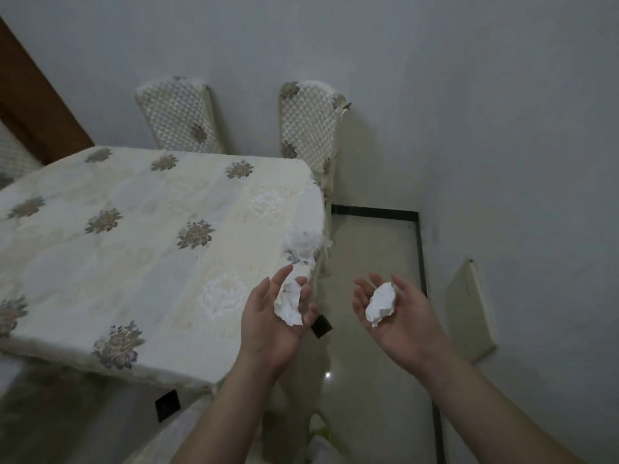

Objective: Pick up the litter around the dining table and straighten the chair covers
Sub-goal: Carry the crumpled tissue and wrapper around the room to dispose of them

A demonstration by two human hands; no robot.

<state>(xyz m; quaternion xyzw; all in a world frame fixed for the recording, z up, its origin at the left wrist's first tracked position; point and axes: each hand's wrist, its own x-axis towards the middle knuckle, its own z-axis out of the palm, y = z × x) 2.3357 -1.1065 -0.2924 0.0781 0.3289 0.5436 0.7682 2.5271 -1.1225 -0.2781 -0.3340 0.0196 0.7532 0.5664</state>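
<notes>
My left hand [268,326] is palm up beside the table's right corner, its fingers curled around a crumpled white paper [290,304]. My right hand [398,316] is palm up over the floor and cradles a second crumpled white paper [381,304]. A third crumpled white wad [304,243] lies on the table's right edge, just beyond my left fingertips. The dining table [134,246] wears a cream floral cloth. Two chairs with quilted cream covers stand against the far wall, the left chair [179,115] and the right chair [310,118], whose cover looks rumpled along its right side.
The grey wall runs close on the right, with a cream panel [469,309] leaning against it. The tiled floor [371,249] has a black border strip. A brown door frame [30,95] stands at the far left. Something pale lies on the floor near my forearms [318,433].
</notes>
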